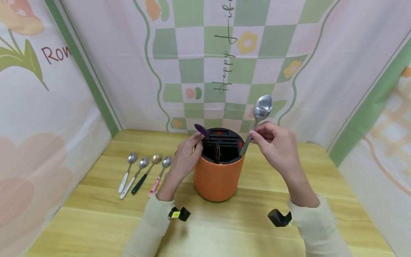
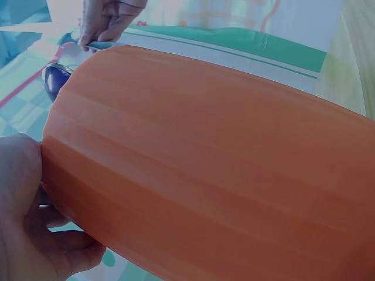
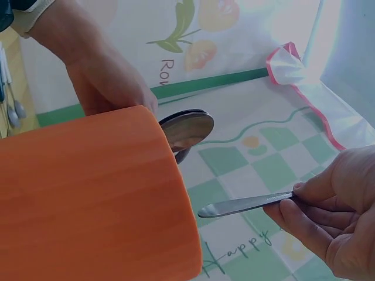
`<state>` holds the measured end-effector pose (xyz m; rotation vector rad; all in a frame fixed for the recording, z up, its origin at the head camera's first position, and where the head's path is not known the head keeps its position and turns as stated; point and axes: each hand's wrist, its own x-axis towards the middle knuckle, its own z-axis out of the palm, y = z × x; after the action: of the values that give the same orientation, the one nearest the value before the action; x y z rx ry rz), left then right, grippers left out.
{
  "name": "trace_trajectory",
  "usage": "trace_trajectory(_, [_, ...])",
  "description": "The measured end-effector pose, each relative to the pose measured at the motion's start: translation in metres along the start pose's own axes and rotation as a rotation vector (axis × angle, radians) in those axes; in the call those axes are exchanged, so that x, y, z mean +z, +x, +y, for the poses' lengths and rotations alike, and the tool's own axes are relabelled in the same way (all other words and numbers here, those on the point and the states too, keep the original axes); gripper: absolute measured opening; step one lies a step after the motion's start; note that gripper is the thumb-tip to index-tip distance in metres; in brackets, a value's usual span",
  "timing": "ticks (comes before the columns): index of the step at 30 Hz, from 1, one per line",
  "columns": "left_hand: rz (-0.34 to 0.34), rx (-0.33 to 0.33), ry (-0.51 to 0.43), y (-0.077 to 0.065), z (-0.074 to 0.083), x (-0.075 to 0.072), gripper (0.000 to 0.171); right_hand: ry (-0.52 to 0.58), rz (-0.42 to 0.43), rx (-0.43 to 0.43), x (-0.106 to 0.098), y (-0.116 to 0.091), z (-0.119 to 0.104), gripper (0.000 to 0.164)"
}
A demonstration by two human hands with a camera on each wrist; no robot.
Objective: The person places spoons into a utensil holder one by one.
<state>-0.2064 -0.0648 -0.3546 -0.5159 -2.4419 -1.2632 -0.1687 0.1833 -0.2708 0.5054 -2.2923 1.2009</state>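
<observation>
My right hand pinches a metal spoon by its handle, bowl up, to the right of an orange utensil holder. The lower end of that handle overlaps the holder's right rim in the head view; in the right wrist view the handle end points toward the holder's mouth, just outside it. My left hand grips the holder's left rim, fingers curled at its edge. Standing in the black divided insert is a spoon whose dark shiny bowl rises beside my left fingers. Its handle is hidden.
Several spoons lie on the wooden table left of the holder: two with white handles, one with a dark green handle, one with a pink handle. A checkered cloth hangs behind the table.
</observation>
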Motion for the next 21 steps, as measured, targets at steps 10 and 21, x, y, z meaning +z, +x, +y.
trace_trajectory(10, [-0.004, -0.009, -0.004, 0.0, 0.0, 0.0, 0.04, 0.021, -0.009, -0.02, 0.016, 0.004, 0.004, 0.013])
trace_trajectory(21, [0.012, 0.009, 0.0, 0.0, -0.001, 0.0, 0.04, -0.002, -0.075, -0.034, 0.035, 0.002, 0.017, 0.006])
